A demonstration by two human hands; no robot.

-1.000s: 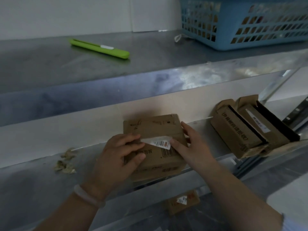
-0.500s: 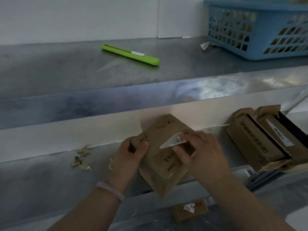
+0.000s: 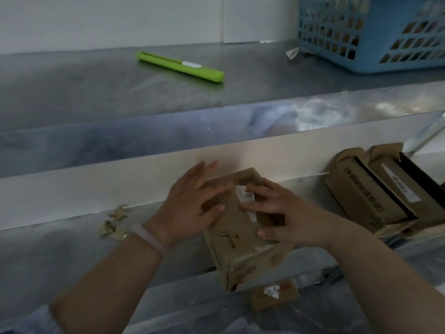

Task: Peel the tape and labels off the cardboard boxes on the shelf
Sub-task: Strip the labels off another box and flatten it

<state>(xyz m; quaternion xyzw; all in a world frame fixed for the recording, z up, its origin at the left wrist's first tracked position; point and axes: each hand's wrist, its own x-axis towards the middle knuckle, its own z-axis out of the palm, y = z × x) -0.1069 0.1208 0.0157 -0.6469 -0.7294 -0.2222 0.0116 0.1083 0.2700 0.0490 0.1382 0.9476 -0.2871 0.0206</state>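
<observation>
The step in hand looks like the peeling of a label from one box. The box (image 3: 237, 231) lies on the lower shelf (image 3: 60, 251), turned at an angle, with its near end hanging out over the shelf's front lip toward the person. The left hand (image 3: 192, 206) is open, its fingers spread and fairly straight, and it rests flat on the far left part of the box top as if to hold it steady; that hand is blurred. The right hand (image 3: 281, 213) lies over the right part of the top with its fingers bent, the tips at the edge of the white label (image 3: 246, 196) and the thumb pressed on the cardboard nearer the person. Whether those fingers have a corner of the label pinched or only press on it, I cannot tell. The label appears mostly stuck down, so this box seems not yet finished. The next move probably calls for a nail under the label's edge and a slow, low pull while the left hand keeps the box from sliding off the lip. More boxes (image 3: 361, 196) lean together at the right of the same shelf, one with a white strip showing, and torn scraps (image 3: 114, 224) lie to the left. A green cutter (image 3: 180, 66) and a blue basket (image 3: 370, 34) sit on the shelf above.
</observation>
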